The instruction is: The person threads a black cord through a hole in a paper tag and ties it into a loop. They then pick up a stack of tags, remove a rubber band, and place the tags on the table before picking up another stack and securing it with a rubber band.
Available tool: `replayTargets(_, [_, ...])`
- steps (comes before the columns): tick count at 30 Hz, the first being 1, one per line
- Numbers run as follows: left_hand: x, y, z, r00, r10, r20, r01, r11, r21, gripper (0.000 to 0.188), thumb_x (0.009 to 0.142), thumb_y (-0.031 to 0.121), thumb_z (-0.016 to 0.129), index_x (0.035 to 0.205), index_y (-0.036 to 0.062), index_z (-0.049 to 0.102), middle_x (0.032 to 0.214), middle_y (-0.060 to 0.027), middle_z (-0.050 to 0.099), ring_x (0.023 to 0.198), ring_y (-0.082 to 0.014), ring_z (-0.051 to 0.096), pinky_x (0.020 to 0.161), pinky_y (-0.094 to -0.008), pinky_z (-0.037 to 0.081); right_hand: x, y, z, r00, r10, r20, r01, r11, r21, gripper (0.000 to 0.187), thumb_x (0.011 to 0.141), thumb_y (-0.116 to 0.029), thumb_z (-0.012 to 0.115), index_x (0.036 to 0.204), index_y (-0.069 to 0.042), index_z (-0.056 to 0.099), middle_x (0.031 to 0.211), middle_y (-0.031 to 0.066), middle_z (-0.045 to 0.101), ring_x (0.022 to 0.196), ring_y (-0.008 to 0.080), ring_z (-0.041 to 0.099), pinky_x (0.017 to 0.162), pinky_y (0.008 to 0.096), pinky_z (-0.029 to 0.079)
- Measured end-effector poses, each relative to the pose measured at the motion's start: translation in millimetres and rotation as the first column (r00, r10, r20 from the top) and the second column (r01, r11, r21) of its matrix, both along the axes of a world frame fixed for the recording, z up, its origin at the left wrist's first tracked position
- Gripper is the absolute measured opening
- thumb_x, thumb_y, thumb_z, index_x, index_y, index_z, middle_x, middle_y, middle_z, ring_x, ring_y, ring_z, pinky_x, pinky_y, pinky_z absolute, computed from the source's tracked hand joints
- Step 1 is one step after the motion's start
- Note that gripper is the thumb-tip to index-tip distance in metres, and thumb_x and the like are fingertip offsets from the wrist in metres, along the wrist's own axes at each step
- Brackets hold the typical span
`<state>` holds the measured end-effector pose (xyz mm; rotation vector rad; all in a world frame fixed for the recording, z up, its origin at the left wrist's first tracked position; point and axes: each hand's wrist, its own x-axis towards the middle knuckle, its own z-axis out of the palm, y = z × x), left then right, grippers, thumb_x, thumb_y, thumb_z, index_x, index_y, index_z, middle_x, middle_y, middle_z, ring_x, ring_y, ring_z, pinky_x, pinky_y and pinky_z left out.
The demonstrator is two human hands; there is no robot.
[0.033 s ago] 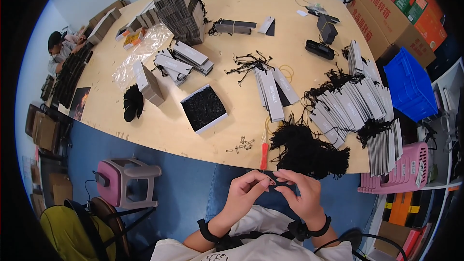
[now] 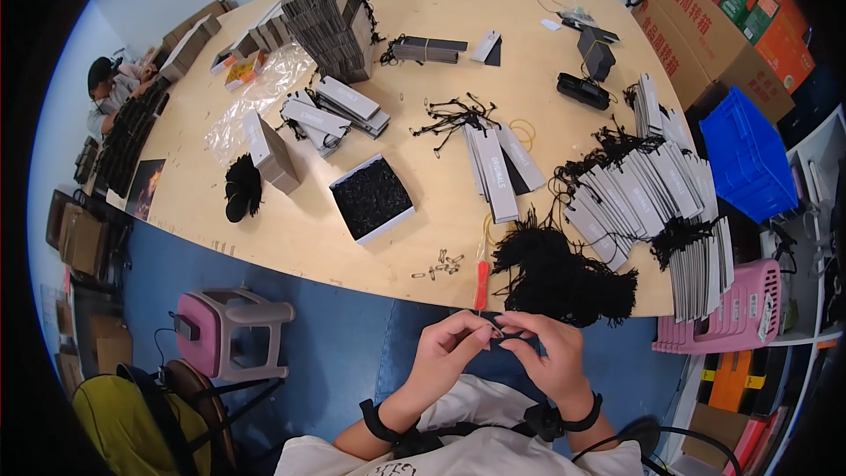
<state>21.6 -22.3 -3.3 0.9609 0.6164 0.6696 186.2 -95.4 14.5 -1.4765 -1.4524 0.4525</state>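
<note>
My left hand (image 2: 448, 351) and my right hand (image 2: 548, 357) meet just below the near edge of the wooden table (image 2: 291, 238). The fingertips of both pinch a small black cord (image 2: 504, 336) between them. Both wrists wear black bands. Right above the hands, a big heap of black cords (image 2: 564, 278) lies at the table edge. A red-handled tool (image 2: 481, 282) and a few metal pins (image 2: 439, 266) sit to its left. Grey hang tags with cords (image 2: 643, 194) fan out on the right.
A white box of black bits (image 2: 372, 197) and loose grey tags (image 2: 498, 167) lie mid-table, with a tall tag stack (image 2: 328, 9) behind. A pink stool (image 2: 231, 322) stands left of me. A blue crate (image 2: 747, 159), a pink basket (image 2: 731, 308) and cardboard boxes (image 2: 705, 26) stand right. Another person (image 2: 110, 88) works far left.
</note>
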Motion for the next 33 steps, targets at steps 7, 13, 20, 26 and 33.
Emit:
replayTargets(7, [-4, 3, -1, 1.0, -0.026, 0.008, 0.026, 1.0, 0.001, 0.014, 0.1, 0.013, 0.06, 0.102, 0.0009, 0.066, 0.093, -0.0013, 0.065, 0.085, -0.0063, 0.057, 0.072, -0.0213, 0.044, -7, 1, 1, 0.976, 0.054, -0.211, -0.069, 0.996, -0.061, 0.029, 0.081, -0.003, 0.077, 0.108, 0.001, 0.068, 0.094, 0.0114, 0.074, 0.081, 0.0178, 0.073, 0.07, 0.0269, 0.056])
replayTargets(13, [-6, 7, -2, 0.998, -0.062, 0.029, 0.062, 0.998, -0.018, 0.017, 0.101, 0.016, 0.059, 0.102, 0.0018, 0.067, 0.095, -0.0019, 0.067, 0.083, -0.0054, 0.057, 0.067, -0.0203, 0.041, -8, 1, -10, 0.861, 0.045, -0.506, -0.167, 0.966, -0.199, 0.021, 0.086, 0.001, 0.072, 0.106, 0.003, 0.068, 0.099, 0.0115, 0.073, 0.089, 0.016, 0.072, 0.075, 0.0279, 0.058])
replayTargets(20, [-4, 6, -5, 0.998, -0.049, 0.04, 0.049, 0.999, -0.004, 0.018, 0.1, 0.018, 0.06, 0.103, 0.0021, 0.068, 0.091, -0.0015, 0.066, 0.079, -0.0059, 0.057, 0.065, -0.0208, 0.042, -13, -1, -11, 0.735, -0.026, -0.678, -0.181, 0.955, -0.234, 0.015, 0.092, 0.001, 0.066, 0.106, 0.005, 0.066, 0.098, 0.0113, 0.071, 0.09, 0.0158, 0.071, 0.076, 0.0264, 0.058])
replayTargets(26, [-6, 4, -5, 0.997, -0.075, 0.02, 0.077, 0.99, -0.12, 0.019, 0.101, 0.018, 0.059, 0.103, 0.0019, 0.068, 0.091, -0.0012, 0.065, 0.079, -0.0062, 0.057, 0.064, -0.02, 0.042, -11, -4, -26, 0.748, 0.0, -0.663, -0.203, 0.952, -0.23, 0.015, 0.095, -0.001, 0.063, 0.108, 0.004, 0.063, 0.094, 0.0098, 0.07, 0.087, 0.0147, 0.07, 0.074, 0.0257, 0.057])
replayTargets(33, [5, 0, -3, 0.996, 0.088, -0.024, -0.087, 0.994, 0.059, 0.015, 0.098, 0.012, 0.062, 0.105, 0.0001, 0.068, 0.09, -0.0015, 0.066, 0.076, -0.0078, 0.058, 0.064, -0.0202, 0.045, -9, -6, -20, 0.988, -0.023, -0.155, 0.007, 0.995, -0.104, 0.007, 0.091, 0.001, 0.064, 0.096, 0.0, 0.059, 0.086, 0.0107, 0.068, 0.069, 0.0189, 0.068, 0.06, 0.0293, 0.053])
